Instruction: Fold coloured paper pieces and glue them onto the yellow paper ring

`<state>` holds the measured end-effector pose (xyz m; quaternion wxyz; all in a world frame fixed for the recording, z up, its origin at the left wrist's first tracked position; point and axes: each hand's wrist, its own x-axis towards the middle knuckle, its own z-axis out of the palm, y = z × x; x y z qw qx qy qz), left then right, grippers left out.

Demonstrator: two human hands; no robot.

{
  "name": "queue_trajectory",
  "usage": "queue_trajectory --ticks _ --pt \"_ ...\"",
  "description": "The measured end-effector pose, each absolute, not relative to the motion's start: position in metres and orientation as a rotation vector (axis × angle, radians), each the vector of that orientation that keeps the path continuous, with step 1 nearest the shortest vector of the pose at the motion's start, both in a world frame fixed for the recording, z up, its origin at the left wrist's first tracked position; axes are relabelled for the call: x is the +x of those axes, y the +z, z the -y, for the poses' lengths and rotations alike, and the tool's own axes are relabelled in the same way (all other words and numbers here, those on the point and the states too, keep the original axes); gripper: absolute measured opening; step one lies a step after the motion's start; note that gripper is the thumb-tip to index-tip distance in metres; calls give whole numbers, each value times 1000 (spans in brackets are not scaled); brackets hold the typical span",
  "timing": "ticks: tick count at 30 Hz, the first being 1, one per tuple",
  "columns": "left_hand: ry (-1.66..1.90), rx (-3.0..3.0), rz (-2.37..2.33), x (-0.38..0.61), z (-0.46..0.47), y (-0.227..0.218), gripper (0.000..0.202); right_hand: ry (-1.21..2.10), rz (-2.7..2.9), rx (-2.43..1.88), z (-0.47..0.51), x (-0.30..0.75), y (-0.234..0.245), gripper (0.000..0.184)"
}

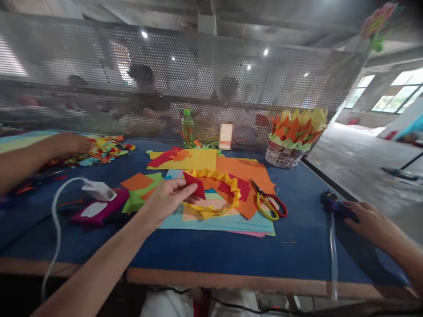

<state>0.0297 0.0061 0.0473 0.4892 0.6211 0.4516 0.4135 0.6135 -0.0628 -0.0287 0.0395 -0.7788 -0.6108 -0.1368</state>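
Note:
My left hand [167,198] pinches a folded red paper triangle [195,185] and holds it just above a ring of folded yellow and red paper pieces [220,193]. The ring lies on a stack of coloured paper sheets [231,222] in the middle of the blue table [211,253]. My right hand [365,218] is at the table's right edge, fingers wrapped on a dark blue glue gun [332,203] with a clear glue stick [333,253] trailing toward me.
Scissors [269,203] with yellow and red handles lie right of the ring. A basket of folded paper [294,136] and a green bottle [187,127] stand at the back. A pink box [99,210] with a white charger [98,190] sits left. Another person's hand [68,145] rests on paper scraps [105,152] far left.

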Motion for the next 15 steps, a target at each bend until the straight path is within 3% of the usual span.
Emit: queue_trajectory --ticks 5,15 --pt "1014 1513 -1052 29 -7 47 31 -375 1830 -2408 55 616 -27 50" --pt "993 1513 -989 32 -7 58 25 -400 1613 -2153 62 554 10 28"
